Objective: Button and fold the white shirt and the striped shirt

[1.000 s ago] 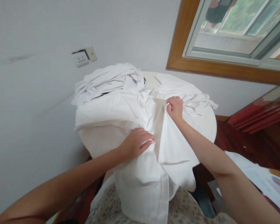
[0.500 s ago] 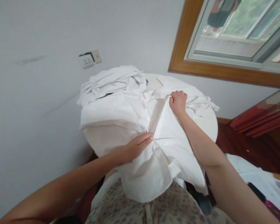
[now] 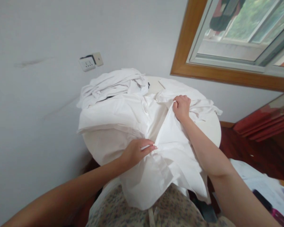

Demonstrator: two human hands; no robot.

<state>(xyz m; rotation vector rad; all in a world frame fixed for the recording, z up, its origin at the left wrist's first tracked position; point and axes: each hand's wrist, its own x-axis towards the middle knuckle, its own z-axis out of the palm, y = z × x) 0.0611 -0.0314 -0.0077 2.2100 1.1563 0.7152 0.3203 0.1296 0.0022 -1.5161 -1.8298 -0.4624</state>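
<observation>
A white shirt (image 3: 123, 113) lies spread over a small round white table (image 3: 211, 127), its lower part hanging off the near edge over my lap. My left hand (image 3: 136, 151) pinches the shirt's front edge near the table's near rim. My right hand (image 3: 181, 107) is closed on the same front edge farther up, close to the collar area. Between the two hands the fabric edge runs taut.
A heap of crumpled white garments (image 3: 111, 83) sits at the back left of the table against the grey wall. A wall socket (image 3: 90, 61) is above it. A wood-framed window (image 3: 227, 74) is at the upper right; red-brown floor and a patterned sheet (image 3: 262, 183) lie to the right.
My left hand went from lying flat on the shirt to pinching its edge, a little lower. The shirt's hanging part has been drawn up and bunched. My right hand stayed gripping near the collar.
</observation>
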